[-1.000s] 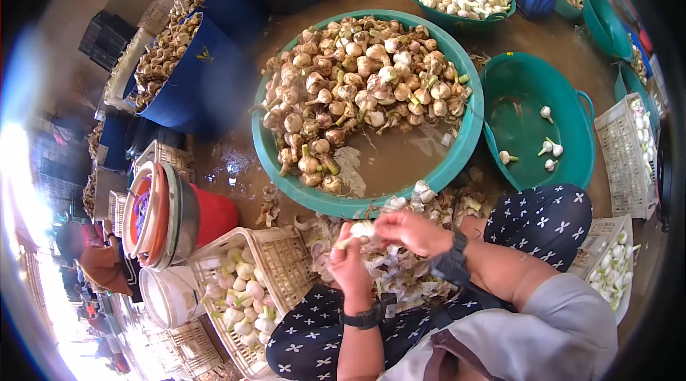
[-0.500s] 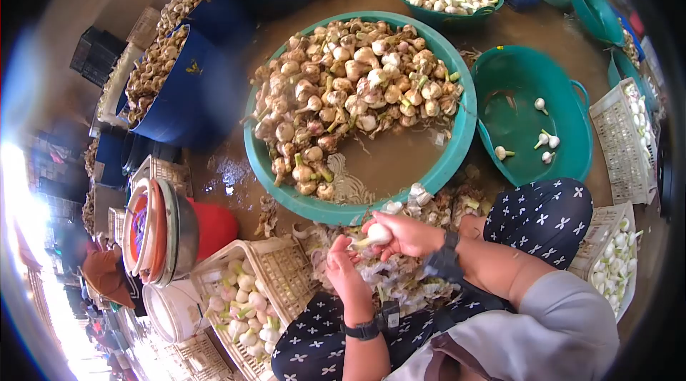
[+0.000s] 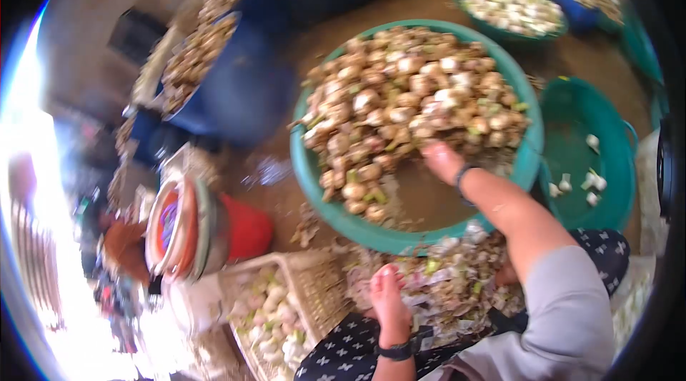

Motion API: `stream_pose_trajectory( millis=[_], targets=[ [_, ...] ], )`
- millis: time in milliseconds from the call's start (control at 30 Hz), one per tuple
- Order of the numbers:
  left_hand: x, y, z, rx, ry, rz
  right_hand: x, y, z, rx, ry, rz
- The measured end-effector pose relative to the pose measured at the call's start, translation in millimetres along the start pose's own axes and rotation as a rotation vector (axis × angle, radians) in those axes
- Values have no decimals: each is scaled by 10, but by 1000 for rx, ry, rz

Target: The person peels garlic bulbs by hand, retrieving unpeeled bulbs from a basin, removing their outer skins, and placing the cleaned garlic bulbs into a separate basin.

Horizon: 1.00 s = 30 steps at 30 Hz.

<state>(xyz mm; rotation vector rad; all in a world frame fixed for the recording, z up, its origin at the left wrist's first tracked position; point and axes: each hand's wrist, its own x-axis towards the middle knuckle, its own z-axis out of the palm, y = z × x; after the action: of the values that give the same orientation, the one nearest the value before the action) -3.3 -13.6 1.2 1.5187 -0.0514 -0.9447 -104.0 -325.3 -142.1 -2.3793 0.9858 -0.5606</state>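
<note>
My right hand [image 3: 444,162] reaches into the wide turquoise tub, at the near edge of a heap of unpeeled garlic bulbs [image 3: 407,95]. Its fingertips are blurred against the bulbs, so I cannot make out any grip. Over my lap, my left hand [image 3: 389,299] is raised with the fingers loosely bent and apart, nothing visible in them. Beneath it lies a pile of garlic skins and trimmings [image 3: 457,284]. To the right of the tub, a green basket [image 3: 564,113] holds several cleaned garlic bulbs [image 3: 593,180].
A beige crate [image 3: 318,288] of cleaned garlic stands at my left, near stacked basins [image 3: 189,231] and a red bucket [image 3: 246,224]. Blue bins [image 3: 232,95] of garlic are at the back left. A heaped green basin [image 3: 507,2] stands at the back right.
My right hand has let go of the cleaned garlic bulb and moved forward into the tub. One more bulb shows in the green basket. The view has shifted, and my hands are apart.
</note>
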Motion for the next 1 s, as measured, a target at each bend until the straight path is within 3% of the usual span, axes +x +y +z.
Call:
stream_pose_trajectory(
  millis=[33, 100, 133, 167, 200, 233, 267, 300, 333, 367, 400, 433, 500, 533, 600, 667, 767, 833, 867, 967, 1000],
  targets=[
    [45, -11, -10, 21, -4, 5, -112, 237, 214, -60, 152, -34],
    [102, -78, -77, 42, 4, 10, -237, 219, -51, -1114, -390, -124],
    [143, -113, -85, 36, 8, 8, -307, 345, -111, -627, -121, -14],
    [172, -163, -86, 135, 32, -9, -347, 452, -79, -657, -40, -149],
    [239, -289, -85, 198, 40, 22, -381, -20, -416, -673, -152, -293],
    [244, -308, -68, 118, -67, -75, -474, -330, -426, -402, 5, -262],
    [286, -401, -12, 187, -14, 38, -623, -576, -424, -129, 124, -198],
    [182, -293, 87, 87, 8, -75, -754, -978, -583, -26, 21, -125],
    [73, -134, 201, -18, 4, -183, -934, -1203, -546, 409, -101, 180],
    [-3, 8, 234, -43, -93, -225, -1107, -1516, -554, 606, -71, 172],
    [-55, 93, 222, -63, -202, -263, -1320, -1714, -545, 795, -157, 366],
    [18, -75, 205, -73, -185, -247, -1448, -1921, -600, 796, -270, 426],
    [165, -399, 238, 56, -249, 123, -1692, -2083, -544, 667, -293, 239],
    [138, -414, 216, 58, -243, 131, -1739, -2109, -565, 673, -294, 230],
    [1, -353, 177, 334, -201, 248, -1831, -2308, -677, 400, -248, 12],
    [-39, -290, 134, 355, -176, 255, -1869, -2477, -658, 322, -151, -5],
    [167, -583, 88, 317, -234, 137, -1892, -2164, -449, 59, -18, -185],
    [411, -956, 50, 433, -264, 471, -1860, -1950, -346, 672, -389, 291],
    [390, -902, 28, 430, -257, 477, -1871, -1993, -361, 670, -392, 282],
    [205, -631, -40, 328, -391, 487, -1931, -2036, -369, 1095, -350, 750],
    [129, -557, -40, 180, -403, 366, -1928, -2133, -416, 1089, -344, 746]
  ],
)
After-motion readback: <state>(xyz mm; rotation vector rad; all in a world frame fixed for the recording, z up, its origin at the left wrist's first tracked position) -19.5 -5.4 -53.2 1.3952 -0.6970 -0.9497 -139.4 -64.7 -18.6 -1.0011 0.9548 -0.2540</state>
